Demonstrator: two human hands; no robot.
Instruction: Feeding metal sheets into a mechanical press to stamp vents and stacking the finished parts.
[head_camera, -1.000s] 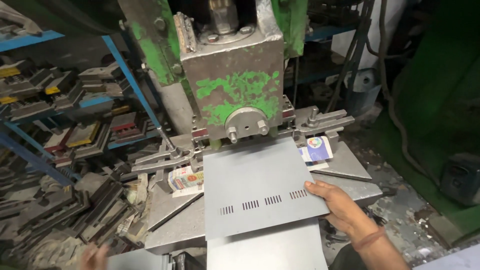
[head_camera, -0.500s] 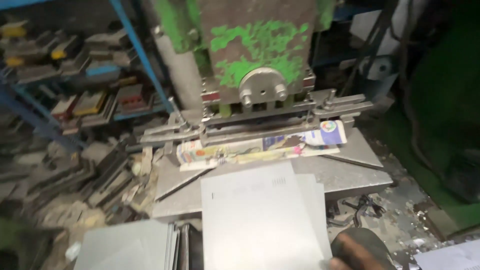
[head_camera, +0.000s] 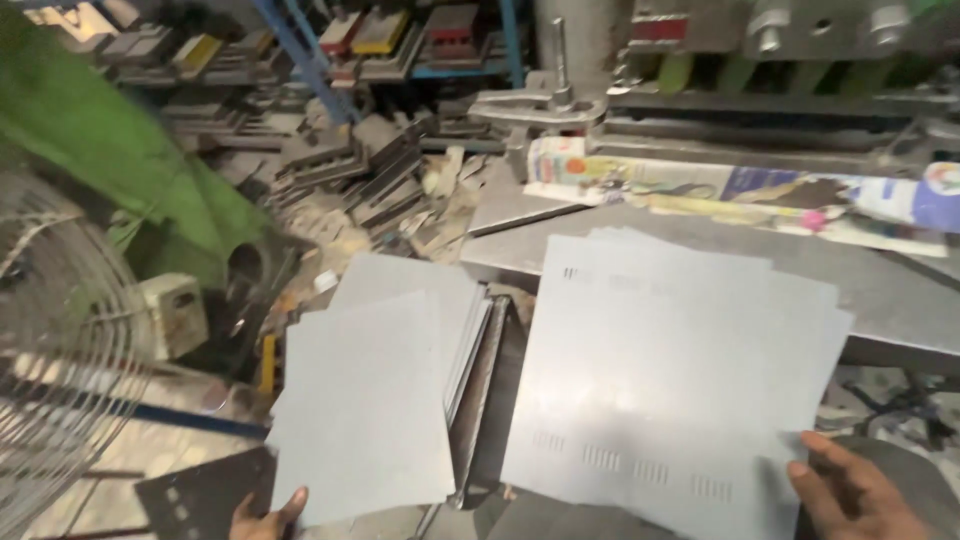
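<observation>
A stack of grey metal sheets with punched slots (head_camera: 670, 370) lies on the press table (head_camera: 900, 290). My right hand (head_camera: 860, 490) rests at the stack's near right corner, fingers spread on the top sheet. To the left lies a second pile of plain grey sheets (head_camera: 375, 390). My left hand (head_camera: 265, 515) grips the near edge of its top sheet, thumb on top. Only the fingers of that hand show at the bottom edge of the view.
The press's lower jaw and clamps (head_camera: 700, 110) run along the back, with coloured paper (head_camera: 740, 190) laid under them. Scrap metal and dies (head_camera: 370, 170) are heaped on the floor and blue racks. A wire fan guard (head_camera: 60, 380) stands at left.
The view has swung left and down from the green press head. A slotted sheet came out from under the press onto the stack. My left hand now holds a plain sheet.
</observation>
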